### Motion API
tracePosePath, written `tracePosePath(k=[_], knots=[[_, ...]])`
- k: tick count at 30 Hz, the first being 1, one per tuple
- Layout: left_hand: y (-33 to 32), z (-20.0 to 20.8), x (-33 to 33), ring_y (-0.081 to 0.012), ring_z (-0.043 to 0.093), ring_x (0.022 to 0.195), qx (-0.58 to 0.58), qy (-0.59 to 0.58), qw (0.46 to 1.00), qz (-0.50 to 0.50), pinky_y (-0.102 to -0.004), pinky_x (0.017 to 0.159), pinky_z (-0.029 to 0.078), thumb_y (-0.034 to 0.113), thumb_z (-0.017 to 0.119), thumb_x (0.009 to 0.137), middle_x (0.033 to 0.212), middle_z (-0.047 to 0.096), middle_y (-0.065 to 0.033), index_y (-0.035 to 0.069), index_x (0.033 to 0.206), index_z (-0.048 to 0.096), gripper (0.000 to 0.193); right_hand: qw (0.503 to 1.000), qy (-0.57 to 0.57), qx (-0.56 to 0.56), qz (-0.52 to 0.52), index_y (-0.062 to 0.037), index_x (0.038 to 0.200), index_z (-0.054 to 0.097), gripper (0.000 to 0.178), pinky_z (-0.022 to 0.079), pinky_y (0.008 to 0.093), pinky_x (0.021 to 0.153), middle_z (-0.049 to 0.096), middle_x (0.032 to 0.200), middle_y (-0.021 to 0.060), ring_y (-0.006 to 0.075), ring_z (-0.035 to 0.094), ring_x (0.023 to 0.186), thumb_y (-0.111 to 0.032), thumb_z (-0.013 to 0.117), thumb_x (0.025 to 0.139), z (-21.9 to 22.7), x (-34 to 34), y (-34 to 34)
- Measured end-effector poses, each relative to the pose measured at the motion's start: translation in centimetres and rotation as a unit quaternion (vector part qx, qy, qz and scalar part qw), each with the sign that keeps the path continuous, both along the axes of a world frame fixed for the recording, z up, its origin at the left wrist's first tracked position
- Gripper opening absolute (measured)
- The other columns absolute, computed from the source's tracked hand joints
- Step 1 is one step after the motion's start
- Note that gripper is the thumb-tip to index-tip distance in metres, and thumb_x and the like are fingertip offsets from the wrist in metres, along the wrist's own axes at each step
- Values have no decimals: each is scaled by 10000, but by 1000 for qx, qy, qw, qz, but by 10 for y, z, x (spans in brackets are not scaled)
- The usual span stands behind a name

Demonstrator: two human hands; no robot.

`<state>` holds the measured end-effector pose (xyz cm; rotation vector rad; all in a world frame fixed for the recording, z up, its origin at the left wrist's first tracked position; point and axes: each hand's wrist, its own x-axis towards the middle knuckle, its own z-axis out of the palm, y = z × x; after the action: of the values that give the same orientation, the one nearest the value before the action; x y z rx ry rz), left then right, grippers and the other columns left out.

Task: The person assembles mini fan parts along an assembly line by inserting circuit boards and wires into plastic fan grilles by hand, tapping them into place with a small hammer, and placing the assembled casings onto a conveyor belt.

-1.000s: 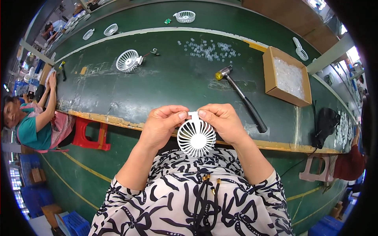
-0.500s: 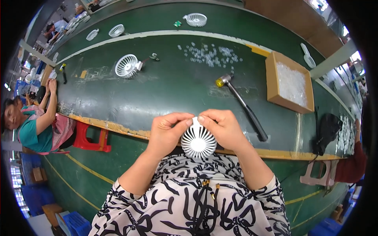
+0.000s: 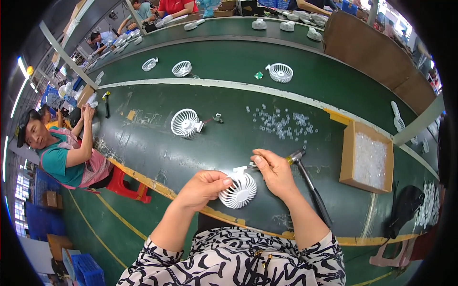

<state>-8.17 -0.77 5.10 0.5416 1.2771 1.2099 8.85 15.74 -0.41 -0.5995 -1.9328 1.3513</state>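
Note:
My left hand (image 3: 204, 188) pinches the side of a round white slotted fan housing (image 3: 240, 191), its short neck pointing away from me. Just right of that neck is my right hand (image 3: 275, 175), its thumb and fingers curled together around something small I cannot make out. Beside the right hand lies a hammer (image 3: 312, 185) with a yellow face and a black handle. Farther off on the green table (image 3: 148, 148), another white fan housing (image 3: 186, 123) has a thin wire leading to a small part (image 3: 218, 117).
Small clear plastic pieces (image 3: 284, 123) lie scattered beyond the hammer. A cardboard box (image 3: 350, 157) of clear pieces stands at right, near a black object (image 3: 405, 209). More white housings (image 3: 280, 73) and a green board (image 3: 258, 75) rest across the pale strip. A co-worker (image 3: 64, 148) sits at left.
My right hand has come off the housing's neck and shifted to its right. The left hand still holds the housing, now tilted and over the table edge. The view has tipped upward.

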Motion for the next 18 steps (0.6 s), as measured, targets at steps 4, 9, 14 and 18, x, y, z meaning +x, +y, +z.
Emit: tracePosePath(k=[4, 9, 14, 18], knots=[[22, 29, -36, -2, 451, 608, 15, 68, 998, -6, -187, 517, 317, 196, 683, 962, 777, 646, 55, 9, 1020, 729, 201, 994, -60, -92, 6, 29, 1025, 669, 212, 522, 363, 691, 692, 853, 169, 249, 684, 752, -169, 626, 963, 7, 5, 5], [100, 60, -70, -55, 493, 646, 12, 450, 892, -44, -273, 566, 418, 203, 682, 950, 684, 620, 17, -25, 910, 720, 235, 998, -30, 44, 14, 20, 999, 674, 125, 520, 356, 677, 684, 853, 162, 295, 672, 755, -70, 637, 920, 3, 0, 4], [194, 38, -109, -180, 636, 661, 96, 589, 799, 74, -336, 647, 499, 166, 679, 912, 789, 702, -162, -18, 1049, 717, 233, 999, -20, 43, 9, 24, 1006, 677, 135, 514, 348, 656, 669, 824, 143, 269, 652, 714, -71, 639, 919, 3, 6, 8], [229, -9, -177, -330, 698, 941, 139, 665, 727, 100, -395, 831, 542, 70, 632, 874, 1056, 714, -200, 23, 1152, 688, 287, 997, 0, 75, 12, 16, 1007, 672, 135, 535, 405, 691, 688, 900, 180, 343, 667, 774, -87, 620, 935, -10, 10, 9]])
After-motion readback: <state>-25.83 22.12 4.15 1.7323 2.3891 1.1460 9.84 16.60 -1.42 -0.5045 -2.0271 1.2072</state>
